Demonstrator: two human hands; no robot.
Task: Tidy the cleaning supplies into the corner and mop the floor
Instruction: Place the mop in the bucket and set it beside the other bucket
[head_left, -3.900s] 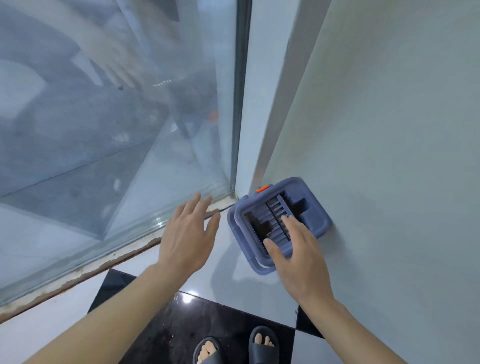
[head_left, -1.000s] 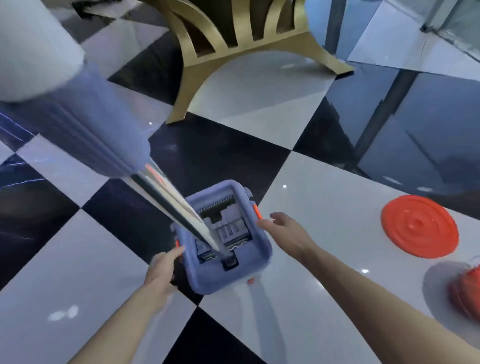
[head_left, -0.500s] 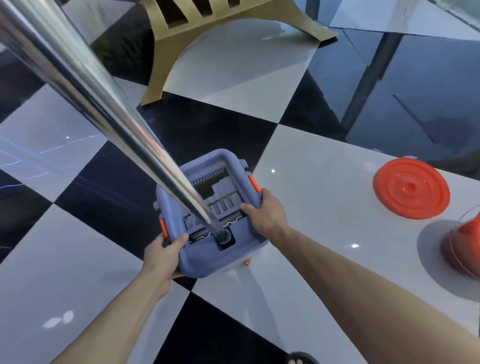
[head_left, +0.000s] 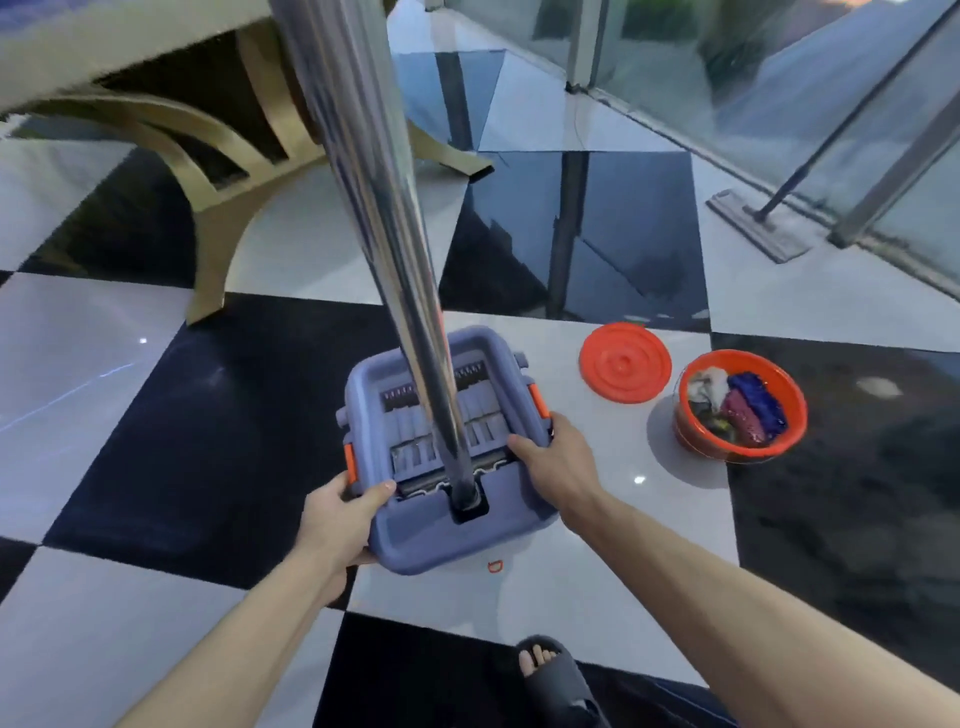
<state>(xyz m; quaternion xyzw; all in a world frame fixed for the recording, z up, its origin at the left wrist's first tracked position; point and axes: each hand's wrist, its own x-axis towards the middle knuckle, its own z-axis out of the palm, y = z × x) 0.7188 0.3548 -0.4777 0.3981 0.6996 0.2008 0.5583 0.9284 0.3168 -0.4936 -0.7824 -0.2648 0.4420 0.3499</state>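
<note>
Sandalled foot (head_left: 553, 675): nearest the viewer, on a dark tile just behind the mop bucket.
Left hand (head_left: 337, 519): fingers curled round the bucket's near-left corner, thumb lying over the rim just below the orange clip; it grips the bucket.
Right hand (head_left: 553, 460): grips the bucket's right rim, thumb inward on the wringer deck, fingers wrapped down the outer wall.
Mop bucket (head_left: 441, 540): blue, rectangular, between the two hands on the checkered floor; whether it is lifted clear of the tiles I cannot tell.
Mop pole (head_left: 384, 218): chrome shaft seated in the bucket's near slot, rising steeply toward the camera between the forearms.
Key relation: both hands sit on opposite sides of the bucket, equally near; the pole's long axis runs up between them, so any carry likely swings it.
Orange lid (head_left: 625, 361): flat on the floor, right of the bucket.
Orange tub (head_left: 740, 405): further right of the bucket, holding cloths.
Flat mop (head_left: 758, 228): far right of the bucket, by the glass wall.
</note>
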